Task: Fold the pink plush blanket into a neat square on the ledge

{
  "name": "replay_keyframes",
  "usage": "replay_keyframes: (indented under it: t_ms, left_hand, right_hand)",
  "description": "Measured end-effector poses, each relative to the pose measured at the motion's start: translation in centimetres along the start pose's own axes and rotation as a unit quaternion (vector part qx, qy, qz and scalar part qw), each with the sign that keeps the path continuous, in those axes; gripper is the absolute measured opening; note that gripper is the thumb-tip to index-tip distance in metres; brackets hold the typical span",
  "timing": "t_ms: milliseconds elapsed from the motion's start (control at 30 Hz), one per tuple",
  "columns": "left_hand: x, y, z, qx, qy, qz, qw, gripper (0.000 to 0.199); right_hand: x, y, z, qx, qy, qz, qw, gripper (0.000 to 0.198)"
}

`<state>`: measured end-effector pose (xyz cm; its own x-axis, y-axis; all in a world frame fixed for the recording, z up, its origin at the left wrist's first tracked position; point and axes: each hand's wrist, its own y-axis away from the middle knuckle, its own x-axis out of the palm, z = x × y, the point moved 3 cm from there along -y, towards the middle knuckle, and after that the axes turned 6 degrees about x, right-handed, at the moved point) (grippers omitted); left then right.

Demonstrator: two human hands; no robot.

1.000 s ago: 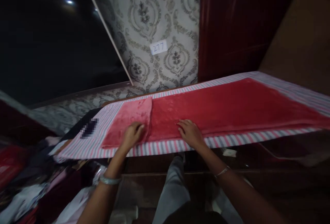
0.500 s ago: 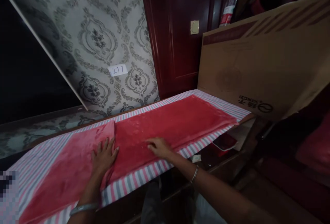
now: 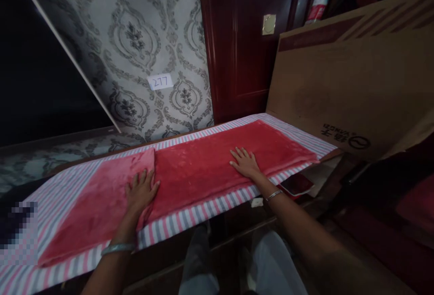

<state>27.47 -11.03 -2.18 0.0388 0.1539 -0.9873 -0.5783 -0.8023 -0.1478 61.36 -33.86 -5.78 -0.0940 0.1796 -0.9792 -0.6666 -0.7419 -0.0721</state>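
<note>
A red plush cloth [image 3: 200, 168], perhaps a towel or blanket, lies spread lengthwise over a striped cloth [image 3: 190, 216] of white, pink and grey. Its left part [image 3: 98, 195] looks lighter and is folded over, with the fold's edge near the middle left. On that lighter part, close to the edge, my left hand [image 3: 140, 193] rests flat with fingers spread. Farther right, my right hand [image 3: 246, 164] lies palm down on the darker red surface, fingers apart. Neither hand grips anything.
A large cardboard box [image 3: 342, 78] stands at the table's right end, with a plastic bottle [image 3: 320, 3] behind it. A dark screen [image 3: 44, 73] is at the left. Patterned wallpaper carries a paper label [image 3: 160, 81] reading 277. Under the table edge are shelf items.
My right hand has moved right along the red cloth, and its curled fingers have spread flat. My left hand stays at the fold. The view has shifted slightly.
</note>
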Motion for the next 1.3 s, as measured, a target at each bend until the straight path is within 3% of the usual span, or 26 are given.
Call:
replay_keyframes:
  t_ms: [400,733,1300]
  left_hand:
    - [0.6,0.6,0.0,0.009,0.015,-0.006,1.000,0.065]
    - [0.3,1.0,-0.2,0.012,0.025,-0.005,1.000,0.064]
    - [0.0,0.6,0.6,0.004,-0.005,0.004,1.000,0.062]
  right_hand:
    - [1.6,-0.8,-1.1,-0.004,0.024,-0.008,1.000,0.063]
    - [1.2,-0.5,-0.7,0.005,0.030,0.010,0.999,0.062]
    - [1.1,-0.5,-0.1,-0.005,0.014,-0.019,1.000,0.060]
